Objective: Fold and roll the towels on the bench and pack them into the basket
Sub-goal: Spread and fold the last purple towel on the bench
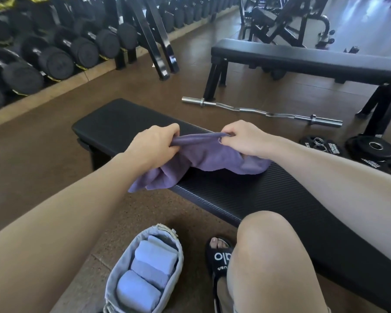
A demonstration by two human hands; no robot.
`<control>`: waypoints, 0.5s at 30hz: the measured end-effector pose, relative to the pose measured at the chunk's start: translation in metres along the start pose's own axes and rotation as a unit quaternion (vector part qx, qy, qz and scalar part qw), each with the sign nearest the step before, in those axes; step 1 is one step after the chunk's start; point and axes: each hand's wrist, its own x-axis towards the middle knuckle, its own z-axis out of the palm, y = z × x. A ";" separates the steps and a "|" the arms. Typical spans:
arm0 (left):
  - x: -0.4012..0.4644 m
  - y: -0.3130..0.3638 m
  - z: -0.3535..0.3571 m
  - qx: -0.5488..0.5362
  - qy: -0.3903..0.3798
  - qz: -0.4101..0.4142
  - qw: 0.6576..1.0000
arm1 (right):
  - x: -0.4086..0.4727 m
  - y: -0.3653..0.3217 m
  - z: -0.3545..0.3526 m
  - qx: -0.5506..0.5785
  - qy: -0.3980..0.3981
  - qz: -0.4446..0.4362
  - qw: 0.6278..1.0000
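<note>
A crumpled purple towel (203,159) lies across the black bench (246,195), one end drooping over the near edge. My left hand (154,145) grips the towel's upper edge at its left end. My right hand (246,138) pinches the same edge at its right end, and the edge is stretched between them just above the bench. On the floor below stands the grey fabric basket (120,265), holding several rolled light-blue towels (154,258) side by side.
My knee (266,256) and a sandalled foot (219,256) are beside the basket. A curl bar (257,110) and weight plates (375,152) lie on the floor past the bench. A second bench (303,59) stands behind; dumbbell racks (54,55) line the left.
</note>
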 end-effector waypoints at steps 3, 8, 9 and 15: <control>-0.001 -0.006 -0.002 0.001 0.017 -0.048 0.999 | 0.001 0.003 0.010 -0.001 -0.008 0.025 1.000; 0.003 -0.018 0.000 0.144 -0.114 -0.056 0.981 | 0.001 0.004 0.023 0.020 -0.024 0.017 0.999; 0.004 -0.023 0.002 0.144 -0.149 -0.068 0.976 | 0.002 0.005 0.023 -0.004 -0.071 0.017 0.997; 0.016 -0.045 0.021 0.128 -0.248 -0.148 0.949 | 0.010 0.012 0.004 -0.046 -0.206 0.041 0.977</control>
